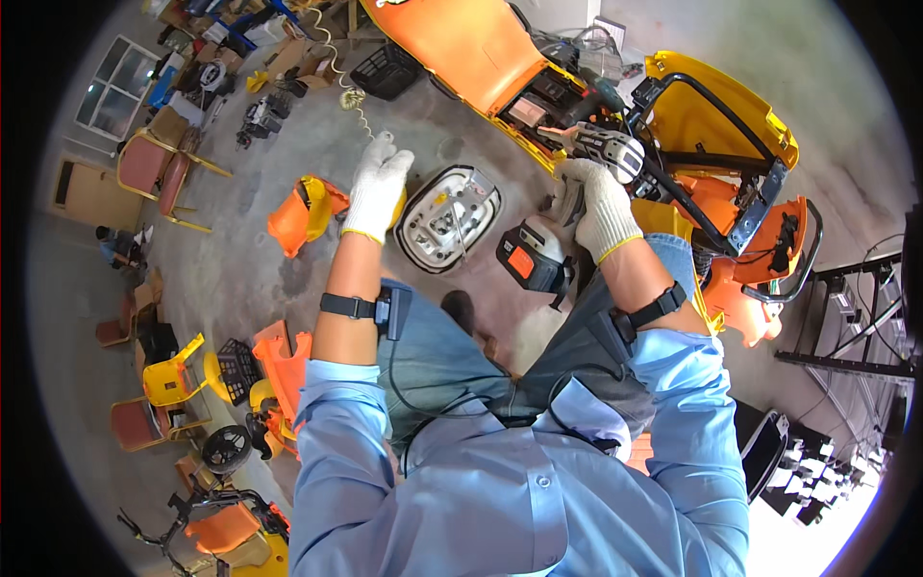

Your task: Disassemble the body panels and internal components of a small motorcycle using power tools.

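Note:
My right hand (601, 207), in a white knit glove, is wrapped round the grip of a cordless power drill (608, 149). The drill's nose points left toward the open edge of an orange vehicle body (471, 48). Its black-and-orange battery (534, 260) hangs below the hand, near my knee. My left hand (375, 192), gloved too, is raised over the floor with its fingers curled close together. Whatever they may hold is too small to make out. Between my hands, on the floor, lies an oval white shell with a black rim (450, 219), its inner side up.
An orange-and-yellow plastic part (308, 213) lies left of my left hand. A yellow panel with a black tube frame (721, 115) stands at right. Farther off are a black crate (385, 72), a coiled cord (353, 99), chairs (154, 159) and a black metal rack (856, 317).

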Demonstrator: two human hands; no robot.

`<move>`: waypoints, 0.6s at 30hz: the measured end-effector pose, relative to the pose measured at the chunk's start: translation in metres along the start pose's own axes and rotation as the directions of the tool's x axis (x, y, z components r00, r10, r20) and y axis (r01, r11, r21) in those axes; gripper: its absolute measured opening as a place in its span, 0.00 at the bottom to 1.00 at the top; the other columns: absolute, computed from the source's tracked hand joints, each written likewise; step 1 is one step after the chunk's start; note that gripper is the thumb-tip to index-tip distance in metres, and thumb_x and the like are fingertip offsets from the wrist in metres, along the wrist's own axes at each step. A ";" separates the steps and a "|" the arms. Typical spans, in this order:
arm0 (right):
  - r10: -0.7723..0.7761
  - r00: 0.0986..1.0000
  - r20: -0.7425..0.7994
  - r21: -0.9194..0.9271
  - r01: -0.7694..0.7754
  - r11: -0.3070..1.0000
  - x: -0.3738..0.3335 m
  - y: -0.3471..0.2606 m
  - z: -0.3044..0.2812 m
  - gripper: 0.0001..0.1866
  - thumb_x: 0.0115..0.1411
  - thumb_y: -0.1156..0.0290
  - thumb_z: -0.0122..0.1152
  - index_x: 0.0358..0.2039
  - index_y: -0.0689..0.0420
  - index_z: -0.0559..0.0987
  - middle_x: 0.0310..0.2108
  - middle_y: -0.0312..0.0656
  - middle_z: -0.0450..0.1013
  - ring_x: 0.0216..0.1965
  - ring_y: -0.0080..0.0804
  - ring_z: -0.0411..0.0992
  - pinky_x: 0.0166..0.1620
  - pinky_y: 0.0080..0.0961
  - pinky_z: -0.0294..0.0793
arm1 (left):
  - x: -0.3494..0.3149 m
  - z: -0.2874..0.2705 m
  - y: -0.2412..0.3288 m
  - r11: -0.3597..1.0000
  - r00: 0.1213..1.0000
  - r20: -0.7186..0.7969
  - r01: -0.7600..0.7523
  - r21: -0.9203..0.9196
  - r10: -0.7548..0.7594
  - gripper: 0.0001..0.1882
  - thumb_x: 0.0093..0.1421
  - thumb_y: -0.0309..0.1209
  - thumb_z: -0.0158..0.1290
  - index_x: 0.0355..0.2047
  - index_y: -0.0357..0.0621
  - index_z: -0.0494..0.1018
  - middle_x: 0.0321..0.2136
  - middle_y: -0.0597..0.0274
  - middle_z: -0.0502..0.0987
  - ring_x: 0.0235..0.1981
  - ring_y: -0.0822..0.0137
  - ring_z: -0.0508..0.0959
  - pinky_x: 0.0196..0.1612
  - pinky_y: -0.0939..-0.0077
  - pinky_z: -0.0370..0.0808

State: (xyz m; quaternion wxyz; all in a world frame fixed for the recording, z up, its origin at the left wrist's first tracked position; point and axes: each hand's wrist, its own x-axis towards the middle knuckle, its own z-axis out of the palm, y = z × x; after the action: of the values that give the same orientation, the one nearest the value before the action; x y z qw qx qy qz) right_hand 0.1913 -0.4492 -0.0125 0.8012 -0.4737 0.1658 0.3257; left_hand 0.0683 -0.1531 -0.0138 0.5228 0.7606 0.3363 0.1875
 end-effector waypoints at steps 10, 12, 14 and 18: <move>0.050 0.968 -0.245 -0.143 -0.088 0.986 -0.021 -0.007 0.005 0.08 0.49 0.74 0.66 0.31 0.57 0.78 0.23 0.42 0.72 0.24 0.33 0.73 0.22 0.36 0.71 | -0.044 0.088 0.087 0.835 0.922 0.205 -0.181 -0.520 0.328 0.36 0.61 0.29 0.54 0.68 0.40 0.56 0.63 0.49 0.65 0.56 0.62 0.71 0.53 0.69 0.72; -0.057 0.961 -0.270 -0.384 -0.053 0.922 -0.022 -0.006 -0.007 0.13 0.46 0.70 0.68 0.33 0.60 0.79 0.25 0.41 0.74 0.26 0.29 0.73 0.28 0.32 0.73 | -0.045 0.118 0.096 0.894 0.940 0.259 -0.090 -0.439 0.222 0.36 0.61 0.28 0.54 0.68 0.38 0.55 0.63 0.48 0.65 0.55 0.64 0.72 0.50 0.72 0.73; -0.106 0.969 -0.221 -0.504 -0.021 0.863 -0.034 -0.008 0.000 0.16 0.47 0.66 0.67 0.35 0.61 0.79 0.26 0.40 0.76 0.27 0.29 0.74 0.31 0.29 0.74 | -0.035 0.138 0.079 0.904 0.921 0.313 -0.087 -0.418 0.233 0.36 0.61 0.27 0.54 0.68 0.36 0.55 0.62 0.49 0.66 0.52 0.67 0.72 0.46 0.76 0.73; -0.084 0.976 -0.200 -0.580 -0.048 0.813 -0.033 -0.012 0.003 0.16 0.49 0.64 0.64 0.37 0.59 0.81 0.30 0.45 0.79 0.32 0.35 0.79 0.34 0.32 0.77 | -0.009 0.178 0.024 0.901 0.895 0.332 -0.148 -0.408 0.297 0.32 0.61 0.26 0.54 0.64 0.33 0.59 0.54 0.50 0.70 0.46 0.70 0.72 0.50 0.76 0.71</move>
State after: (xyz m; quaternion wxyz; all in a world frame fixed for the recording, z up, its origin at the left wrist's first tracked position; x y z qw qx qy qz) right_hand 0.1753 -0.4631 0.0158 0.5982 -0.7298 0.1398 0.2999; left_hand 0.1827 -0.2840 -0.0593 0.6876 0.7034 0.0939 0.1537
